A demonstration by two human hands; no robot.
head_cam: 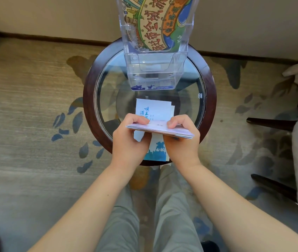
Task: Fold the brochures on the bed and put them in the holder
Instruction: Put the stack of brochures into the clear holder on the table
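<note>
Brochure stack (160, 131): folded, lifted over the desk (90, 91) towards 6 o'clock.
Left hand (130, 142): fingers curled, pinching its left end.
Right hand (182, 144): clamped on its right end.
Holder (155, 73): 12 o'clock on desk; front pocket perhaps holds a brochure.

Only one camera is in play, worn on the person's head, facing steeply down and slightly forward. It sits close: the left hand (130, 140) and right hand (182, 142), gripping the brochures (162, 130), land mid-frame. Beyond the fingertips (142, 121) lies the round table (89, 99), then the holder (155, 70), cut by the top edge. Nearer than the fingers, the person's legs (171, 206) show.
</note>
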